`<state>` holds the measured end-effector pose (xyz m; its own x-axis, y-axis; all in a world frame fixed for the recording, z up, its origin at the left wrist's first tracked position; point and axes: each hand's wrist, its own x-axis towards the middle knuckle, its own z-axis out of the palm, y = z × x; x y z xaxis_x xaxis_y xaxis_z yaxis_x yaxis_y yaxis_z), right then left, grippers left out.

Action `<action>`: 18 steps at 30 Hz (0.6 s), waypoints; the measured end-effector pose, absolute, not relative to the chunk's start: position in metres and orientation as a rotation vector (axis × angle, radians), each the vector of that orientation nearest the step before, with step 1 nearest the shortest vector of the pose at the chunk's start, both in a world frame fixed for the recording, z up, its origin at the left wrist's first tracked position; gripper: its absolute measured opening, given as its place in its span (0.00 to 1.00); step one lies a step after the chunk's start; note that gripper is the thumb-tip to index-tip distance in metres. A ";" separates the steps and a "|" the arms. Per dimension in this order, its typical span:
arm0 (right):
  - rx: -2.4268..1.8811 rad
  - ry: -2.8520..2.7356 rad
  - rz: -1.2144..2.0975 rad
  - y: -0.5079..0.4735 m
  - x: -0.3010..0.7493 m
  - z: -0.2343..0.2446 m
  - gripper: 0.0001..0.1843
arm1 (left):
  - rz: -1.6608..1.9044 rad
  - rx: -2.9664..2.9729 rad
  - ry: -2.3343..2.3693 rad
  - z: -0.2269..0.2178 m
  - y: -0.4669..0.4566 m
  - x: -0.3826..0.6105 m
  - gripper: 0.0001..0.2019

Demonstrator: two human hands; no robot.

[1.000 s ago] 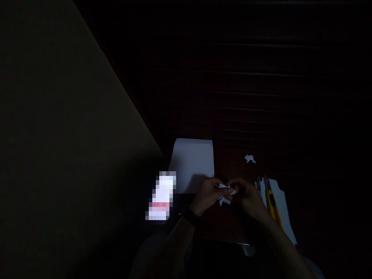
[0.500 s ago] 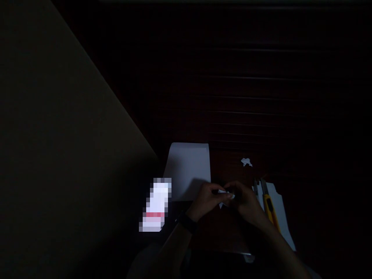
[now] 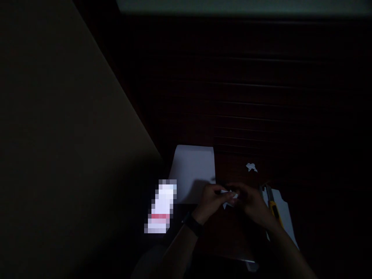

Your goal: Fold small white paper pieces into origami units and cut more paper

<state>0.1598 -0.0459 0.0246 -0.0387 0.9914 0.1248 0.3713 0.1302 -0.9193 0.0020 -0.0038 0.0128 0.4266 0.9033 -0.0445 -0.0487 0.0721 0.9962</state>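
— Paper piece (image 3: 229,195): where is it right now?
— Between my two hands, low in view, just above the dark bench (image 3: 232,170). It is small and white, and it is either folded or crumpled. The light is too dim for me to tell which.
— And your grip?
— My left hand (image 3: 209,200) pinches it from one side and my right hand (image 3: 255,206) from the other. Both grips are closed on it, with the fingertips nearly meeting over the paper.
— What lies around it?
— A white sheet (image 3: 193,166) lies flat on the bench just beyond my left hand. A small scrap (image 3: 251,167) sits apart, beyond my right hand. A yellow knife (image 3: 273,208) rests on more white paper (image 3: 285,213) just beside my right hand. There is a dark watch (image 3: 192,224) on my left wrist.
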 end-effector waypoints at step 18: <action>-1.261 -1.395 1.073 -0.025 0.165 0.027 0.25 | 1.086 1.163 0.898 0.012 0.007 -0.002 0.13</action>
